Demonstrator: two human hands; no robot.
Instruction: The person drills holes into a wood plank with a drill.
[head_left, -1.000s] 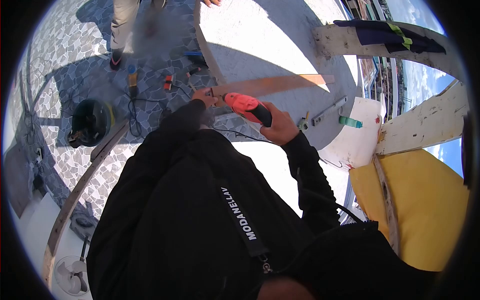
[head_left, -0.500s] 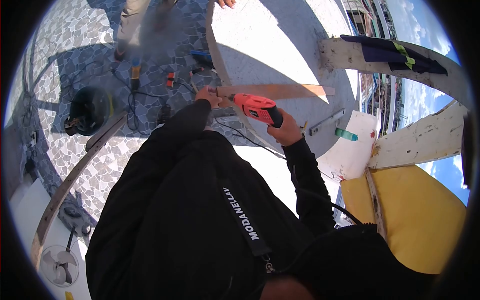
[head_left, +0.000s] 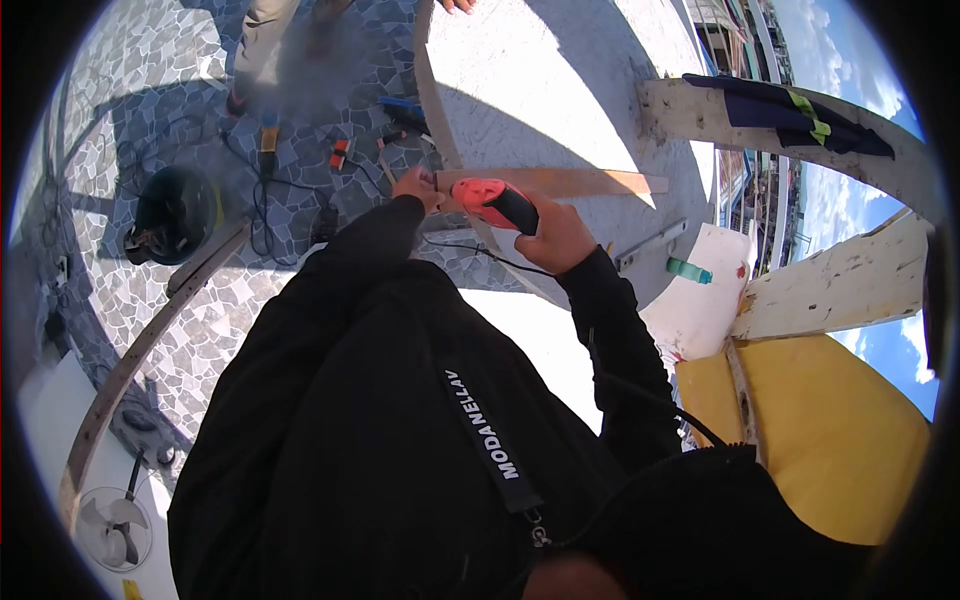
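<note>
My right hand (head_left: 562, 238) is wrapped round the dark grip of a red power drill (head_left: 484, 198), whose front points left towards the end of a wooden board (head_left: 570, 182). The drill body covers part of the board, and I cannot see whether its tip touches the wood. At the board's left end, my left hand (head_left: 414, 190) is closed, fingers round the wood near the drill's front. The board lies across a pale round tabletop (head_left: 500, 90), its left end over the edge.
Another person's hand (head_left: 458, 5) rests at the tabletop's far edge. A metal level-like bar (head_left: 652, 246) and a green bottle (head_left: 690, 270) lie at the right. Cables, an orange-and-black tool (head_left: 268, 150) and a dark round container (head_left: 180, 218) are on the stone-patterned floor.
The drill and my right hand have moved slightly left, and the drill now appears more foreshortened, turned away from me. My left hand stays at the board's end.
</note>
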